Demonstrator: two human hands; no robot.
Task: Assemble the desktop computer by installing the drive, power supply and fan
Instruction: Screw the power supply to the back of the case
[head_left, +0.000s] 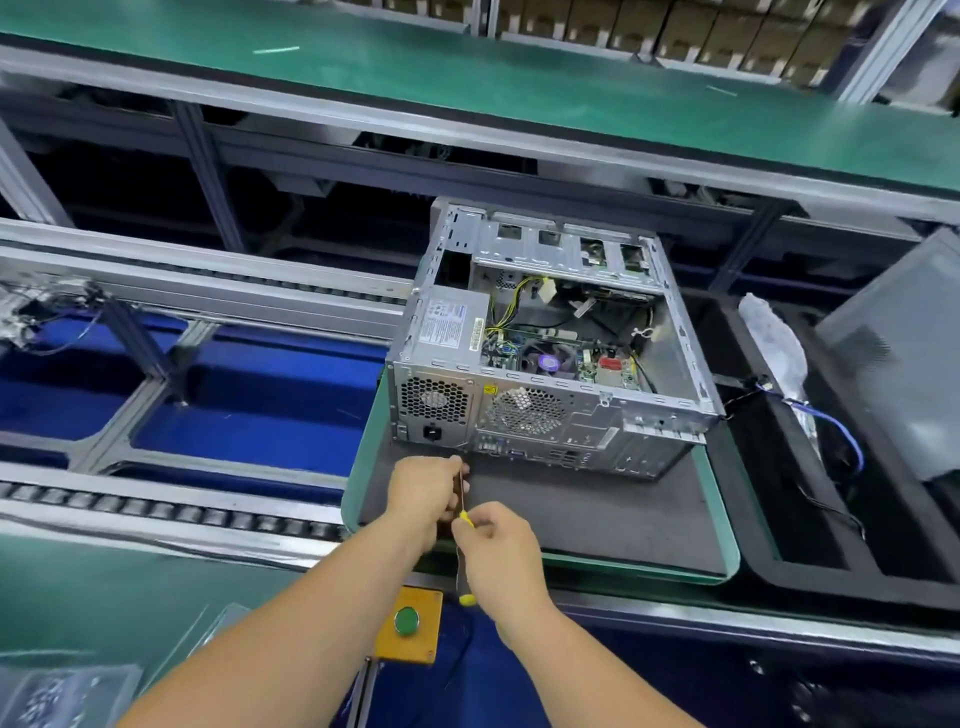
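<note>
step: screwing the power supply (453, 323) in, looks like | case (550, 374) open on the tray's dark surface (571, 512) | right hand (501, 553) grips screwdriver (461, 512), left hand (425, 493) fingers pinch its shaft | tip: keep the shaft square to the screw, go easy

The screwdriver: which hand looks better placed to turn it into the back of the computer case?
Probably the right hand: it grips the screwdriver by its yellow handle, while the left hand pinches the shaft near the tip, steadying it toward the lower rear edge of the computer case.
</note>
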